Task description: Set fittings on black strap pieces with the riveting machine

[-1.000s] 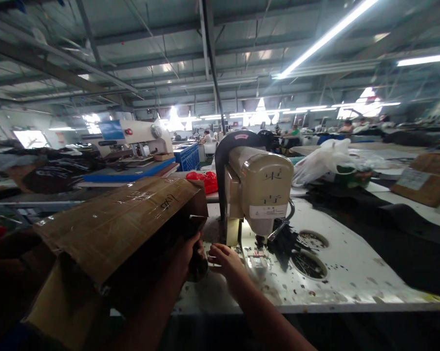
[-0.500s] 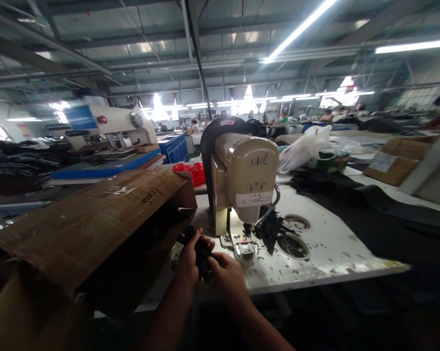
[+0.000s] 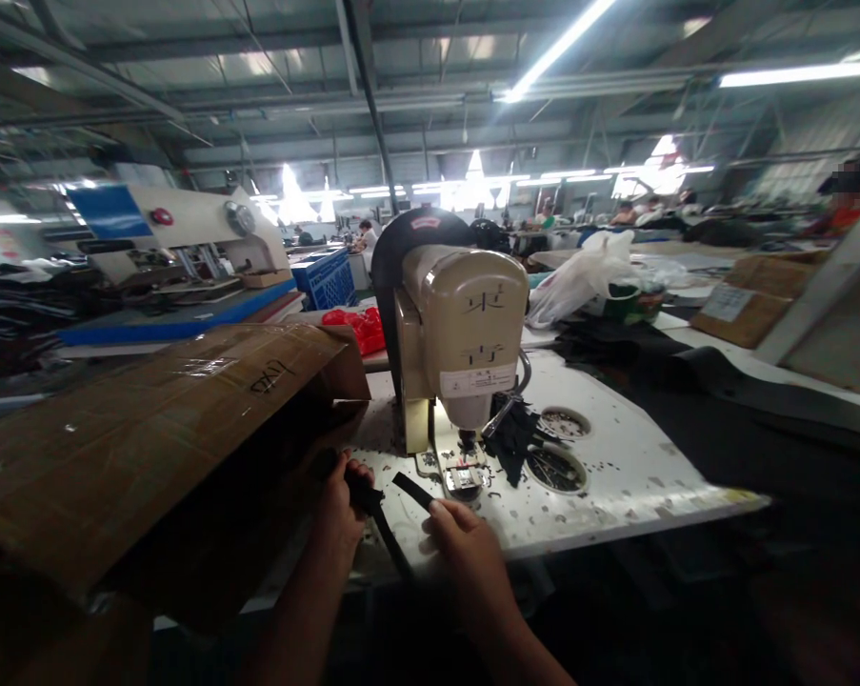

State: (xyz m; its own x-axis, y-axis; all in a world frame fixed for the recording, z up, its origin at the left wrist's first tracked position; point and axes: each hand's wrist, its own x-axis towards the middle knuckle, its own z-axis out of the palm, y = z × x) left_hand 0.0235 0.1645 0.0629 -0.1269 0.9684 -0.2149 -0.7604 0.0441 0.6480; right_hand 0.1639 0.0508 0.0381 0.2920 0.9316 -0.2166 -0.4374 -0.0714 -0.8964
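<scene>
My left hand (image 3: pixel 340 510) is closed around a small bundle of black straps (image 3: pixel 364 497) just outside the mouth of a tipped cardboard box (image 3: pixel 150 429). My right hand (image 3: pixel 465 548) pinches the end of one black strap (image 3: pixel 410 489) that runs back toward the left hand. Both hands hover over the near edge of the white table (image 3: pixel 615 476), in front of a beige sewing machine (image 3: pixel 462 329). Its needle and presser foot (image 3: pixel 464 472) lie a little beyond my right hand.
Black fabric scraps (image 3: pixel 511 433) lie by two round holes (image 3: pixel 554 467) in the table. A red bag (image 3: pixel 362 329), a white plastic bag (image 3: pixel 583 276), a blue crate (image 3: pixel 326 281) and a second machine (image 3: pixel 179 233) stand behind. Dark cloth covers the right side. Other people work far off.
My hands have drawn apart, pulling one strap out of the bundle. A second ago the left hand was at the box mouth and the right hand open beside it. The view shifted right.
</scene>
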